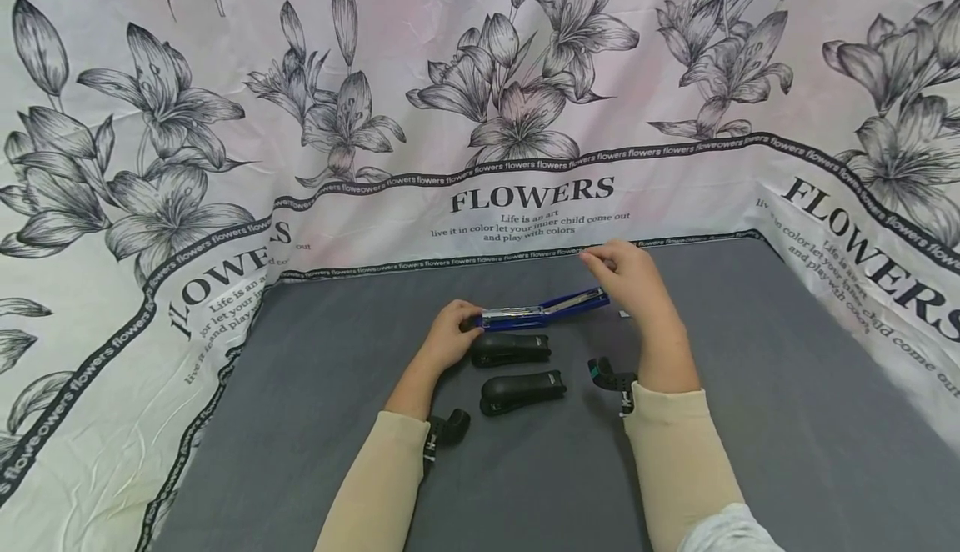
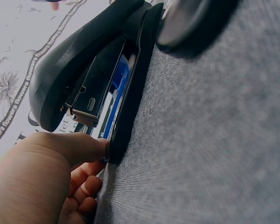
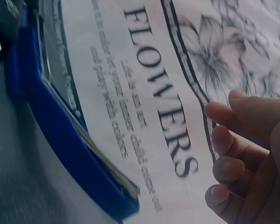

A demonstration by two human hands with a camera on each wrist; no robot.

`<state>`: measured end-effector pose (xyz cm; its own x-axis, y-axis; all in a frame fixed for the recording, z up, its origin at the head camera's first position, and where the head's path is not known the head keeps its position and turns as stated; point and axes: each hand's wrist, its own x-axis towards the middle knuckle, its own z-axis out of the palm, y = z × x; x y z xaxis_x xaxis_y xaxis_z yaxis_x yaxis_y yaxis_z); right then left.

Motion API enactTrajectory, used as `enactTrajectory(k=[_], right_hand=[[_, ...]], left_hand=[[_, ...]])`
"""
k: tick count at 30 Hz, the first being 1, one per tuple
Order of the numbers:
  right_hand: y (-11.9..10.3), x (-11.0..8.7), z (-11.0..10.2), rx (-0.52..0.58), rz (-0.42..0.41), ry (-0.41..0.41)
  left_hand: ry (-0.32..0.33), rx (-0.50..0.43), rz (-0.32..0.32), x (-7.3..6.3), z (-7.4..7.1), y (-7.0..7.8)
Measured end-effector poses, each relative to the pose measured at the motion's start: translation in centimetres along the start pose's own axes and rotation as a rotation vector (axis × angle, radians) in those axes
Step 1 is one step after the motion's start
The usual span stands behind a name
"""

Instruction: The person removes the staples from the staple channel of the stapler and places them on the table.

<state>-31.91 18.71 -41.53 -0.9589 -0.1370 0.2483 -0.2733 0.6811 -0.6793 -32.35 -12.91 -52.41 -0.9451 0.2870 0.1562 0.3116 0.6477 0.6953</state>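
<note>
A blue stapler (image 1: pixel 513 318) lies spread wide at the back of the table, its metal channel showing. My left hand (image 1: pixel 452 333) pinches its left end between thumb and fingers; in the left wrist view a black stapler (image 2: pixel 79 65) partly covers that grip. Above the raised right end of the blue stapler (image 3: pixel 74 144) is my right hand (image 1: pixel 630 277). In the right wrist view the fingers (image 3: pixel 231 168) of that hand bend loosely, apart from the stapler, and nothing shows between them.
Two black staplers, one behind (image 1: pixel 510 349) and one in front (image 1: pixel 522 391), lie closer to me than the blue one. A small pale piece (image 1: pixel 624 313) sits by the right wrist. Flower-printed cloth (image 1: pixel 525 202) stands behind the grey tabletop (image 1: pixel 337 352).
</note>
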Motion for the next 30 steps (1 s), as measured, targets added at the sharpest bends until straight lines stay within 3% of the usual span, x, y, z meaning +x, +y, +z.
enactTrajectory(k=[20,30], right_hand=[[-4.0,1.2,4.1,-0.017,-0.183,-0.144],[-4.8,1.3,6.0,-0.062,-0.16,-0.322]], left_hand=[[0.018,0.019,0.012,0.2,0.0,0.0],[0.024,0.019,0.028,0.3,0.1,-0.2]])
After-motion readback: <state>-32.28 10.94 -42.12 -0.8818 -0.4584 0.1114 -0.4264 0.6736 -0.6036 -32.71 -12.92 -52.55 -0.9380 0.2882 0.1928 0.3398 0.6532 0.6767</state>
